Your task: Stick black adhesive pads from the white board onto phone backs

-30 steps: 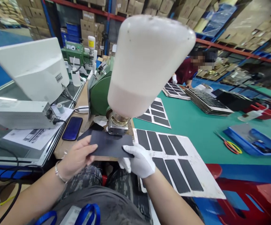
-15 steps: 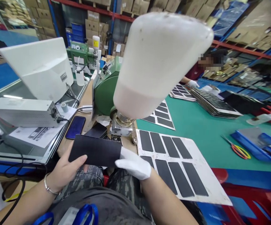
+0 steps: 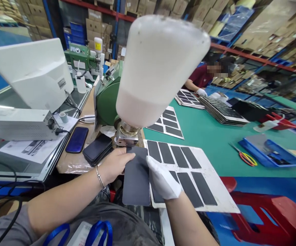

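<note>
Swung lengthwise since the earlier frame, the matte black rectangular piece (image 3: 137, 179), thin with rounded corners, is grasped by the left hand (image 3: 115, 164) and gloved right hand (image 3: 163, 179)

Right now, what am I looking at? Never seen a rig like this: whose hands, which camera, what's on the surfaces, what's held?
There is no robot here: a person works by hand, and every picture comes from one camera on their head, looking forward and down. The left hand is bare; the right hand wears a white glove. Between them they hold a flat dark panel by its two long edges.

Just beyond stands a green machine with a large whitish bottle mounted in front. To its left lie a stack of dark pieces and a phone. To the right, a white board carries rows of dark strips; farther right, scissors lie on the green table.
</note>
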